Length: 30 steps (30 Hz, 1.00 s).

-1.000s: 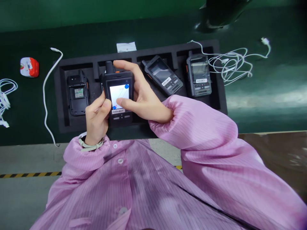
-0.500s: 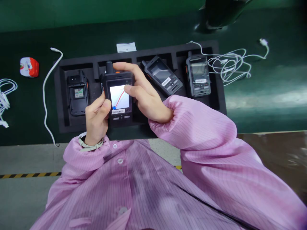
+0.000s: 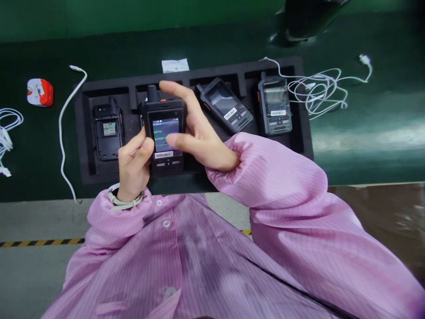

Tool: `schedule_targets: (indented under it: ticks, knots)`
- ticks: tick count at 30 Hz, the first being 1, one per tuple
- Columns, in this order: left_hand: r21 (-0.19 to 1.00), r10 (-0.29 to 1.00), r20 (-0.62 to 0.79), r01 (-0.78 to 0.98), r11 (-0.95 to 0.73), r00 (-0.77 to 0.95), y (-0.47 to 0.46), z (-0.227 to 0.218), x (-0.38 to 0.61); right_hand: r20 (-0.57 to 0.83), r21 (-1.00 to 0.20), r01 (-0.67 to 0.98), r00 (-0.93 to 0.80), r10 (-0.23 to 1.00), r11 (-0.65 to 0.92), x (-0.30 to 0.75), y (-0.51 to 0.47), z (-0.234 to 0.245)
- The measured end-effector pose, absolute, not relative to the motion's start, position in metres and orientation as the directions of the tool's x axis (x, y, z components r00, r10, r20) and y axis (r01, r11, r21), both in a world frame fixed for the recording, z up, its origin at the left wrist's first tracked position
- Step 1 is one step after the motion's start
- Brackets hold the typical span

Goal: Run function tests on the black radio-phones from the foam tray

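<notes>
Above foam tray [image 3: 80, 133], left hand [image 3: 133, 164] holds handset [image 3: 161, 133] upright (antenna away).

The person wears a pink pinstriped smock [image 3: 206, 266] with white buttons [image 3: 166, 223] and a pale wrist strap [image 3: 124, 202] behind the left hand [image 3: 133, 161].

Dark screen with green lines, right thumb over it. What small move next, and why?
Likely a tap of the right thumb on the screen. The left hand grips the handset by its left edge, the right hand lies along its right side, and its thumb sits over the green lines, too small to read.
</notes>
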State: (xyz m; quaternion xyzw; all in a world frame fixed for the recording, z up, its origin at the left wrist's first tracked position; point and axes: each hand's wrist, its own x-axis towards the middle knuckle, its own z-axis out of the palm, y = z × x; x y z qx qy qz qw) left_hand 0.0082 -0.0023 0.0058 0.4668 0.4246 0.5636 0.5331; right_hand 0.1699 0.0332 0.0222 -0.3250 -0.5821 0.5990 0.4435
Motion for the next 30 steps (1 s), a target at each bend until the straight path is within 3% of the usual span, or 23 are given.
schedule_targets:
  ticks: [24,30]
  knots:
    - [0.972,0.998,0.054,-0.231,-0.048,0.022,-0.0036,0.0095,0.0074,0.108,-0.994,-0.065,-0.371,0.922,0.091,0.1705,0.0312,0.0253]
    - [0.976,0.999,0.044,-0.216,-0.040,0.011,-0.0034,0.0074,0.0058,0.141,-0.986,-0.139,-0.390,0.910,0.093,0.1699,0.0317,0.0262]
